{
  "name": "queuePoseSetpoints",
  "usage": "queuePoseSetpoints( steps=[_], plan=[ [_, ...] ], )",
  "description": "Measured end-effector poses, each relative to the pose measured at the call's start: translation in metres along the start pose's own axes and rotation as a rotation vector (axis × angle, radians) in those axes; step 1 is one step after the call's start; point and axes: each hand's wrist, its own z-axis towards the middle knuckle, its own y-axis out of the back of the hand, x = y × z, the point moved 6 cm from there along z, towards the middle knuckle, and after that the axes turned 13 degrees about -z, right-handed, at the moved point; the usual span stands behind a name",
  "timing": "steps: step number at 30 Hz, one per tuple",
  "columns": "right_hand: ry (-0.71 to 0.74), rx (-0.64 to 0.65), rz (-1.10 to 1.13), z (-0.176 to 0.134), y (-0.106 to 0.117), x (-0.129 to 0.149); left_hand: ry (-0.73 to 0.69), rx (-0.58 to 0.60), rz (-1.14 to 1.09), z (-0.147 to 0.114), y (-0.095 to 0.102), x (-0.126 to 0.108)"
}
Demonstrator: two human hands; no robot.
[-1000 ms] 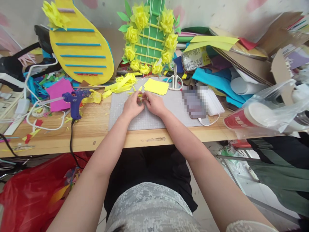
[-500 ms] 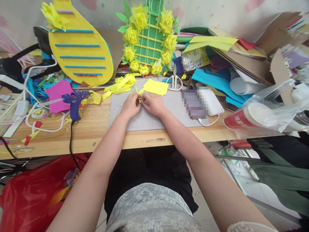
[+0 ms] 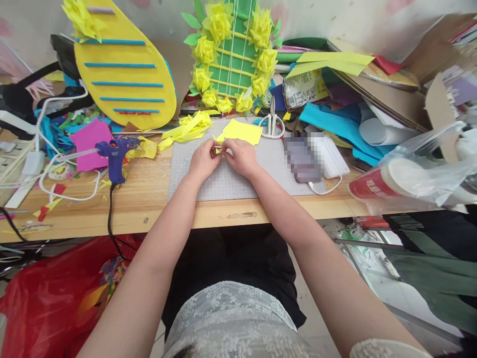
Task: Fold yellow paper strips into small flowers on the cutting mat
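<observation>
Above the grey cutting mat (image 3: 231, 186), my left hand (image 3: 204, 158) and my right hand (image 3: 241, 155) meet with their fingertips pinched. Between them shows a small sliver of yellow paper (image 3: 219, 147); most of it is hidden by the fingers. Just beyond my right hand lies a stack of yellow paper sheets (image 3: 244, 131). A heap of cut yellow paper strips (image 3: 190, 127) is beyond my left hand. White-handled scissors (image 3: 273, 124) rest to the right of the sheets, points away from me.
A blue hot glue gun (image 3: 117, 154) stands at left beside magenta paper (image 3: 89, 141). Behind are a yellow cardboard shape (image 3: 126, 74) and a green panel with yellow paper flowers (image 3: 231, 64). A phone (image 3: 303, 156), white power bank (image 3: 328, 155) and bagged cup (image 3: 383, 179) sit at right.
The view has shifted slightly. Both hands stay together over the mat, fingertips pinched, with only small finger movement.
</observation>
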Motion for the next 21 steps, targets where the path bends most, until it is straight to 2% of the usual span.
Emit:
queuePoseSetpoints(
  steps=[17,21],
  plan=[
    [0.087,-0.073,-0.043,-0.002,0.002,0.007,-0.036,0.005,-0.024,0.0,-0.004,0.007],
    [0.126,-0.055,-0.053,-0.002,-0.001,0.011,-0.023,0.008,-0.034,0.0,-0.005,0.007]
  ],
)
